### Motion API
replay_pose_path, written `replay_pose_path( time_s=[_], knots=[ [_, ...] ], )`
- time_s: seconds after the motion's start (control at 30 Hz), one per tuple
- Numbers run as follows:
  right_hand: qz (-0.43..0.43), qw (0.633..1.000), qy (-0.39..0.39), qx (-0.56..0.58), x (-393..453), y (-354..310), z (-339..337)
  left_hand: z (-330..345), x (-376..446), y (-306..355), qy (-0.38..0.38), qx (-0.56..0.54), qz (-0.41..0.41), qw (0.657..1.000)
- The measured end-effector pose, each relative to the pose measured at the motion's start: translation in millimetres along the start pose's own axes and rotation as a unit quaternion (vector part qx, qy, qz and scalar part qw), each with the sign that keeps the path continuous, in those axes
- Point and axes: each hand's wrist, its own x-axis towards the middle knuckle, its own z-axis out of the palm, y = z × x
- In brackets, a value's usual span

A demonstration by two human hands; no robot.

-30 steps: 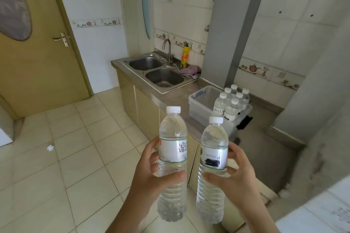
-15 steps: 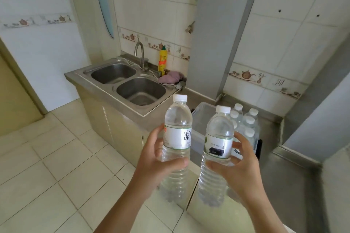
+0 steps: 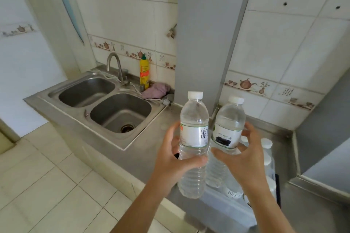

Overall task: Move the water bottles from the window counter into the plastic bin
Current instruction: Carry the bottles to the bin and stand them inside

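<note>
- The left hand [image 3: 171, 161] grips a clear water bottle [image 3: 193, 143] around its middle, thumb across the front below the white label, fingers curled behind it.
- The right hand [image 3: 244, 159] grips a second water bottle [image 3: 226, 138] the same way, thumb under its label and fingertips showing at the bottle's right side.
- Both bottles are upright with white caps on, side by side and touching or nearly so, held in the air above the steel counter [image 3: 157, 132].
- Below and behind the hands sits the translucent plastic bin [image 3: 227, 212] on the counter; only its near wall and rim show clearly.
- Several more capped bottles [image 3: 267, 157] stand in the bin on its right side, partly hidden by the right hand; their exact number is hard to make out.
- To the left the counter holds a double sink [image 3: 113, 108] with a curved tap [image 3: 115, 66] behind it.
- A yellow squeeze bottle [image 3: 144, 72] stands against the tiled wall, with a crumpled purple cloth [image 3: 156, 91] just beside it.
- A grey column [image 3: 206, 34] rises from the counter behind the held bottles.
</note>
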Motion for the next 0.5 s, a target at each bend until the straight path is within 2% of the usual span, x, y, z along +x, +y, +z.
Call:
replay_pose_path(
  time_s=[0.13,0.3,0.5],
  knots=[
    [-0.002,1.0,0.001,0.002,38.2,14.4,9.4,7.2,44.7,-11.1,-0.01,0.009,-0.012,1.0],
    [0.036,0.999,0.004,0.024,69.4,34.5,16.5,15.9,86.5,-29.8,-0.05,0.012,-0.03,0.998],
    [0.075,0.996,0.02,-0.04,92.6,56.0,26.9,18.1,126.7,-56.9,-0.111,0.03,-0.045,0.992]
  ],
)
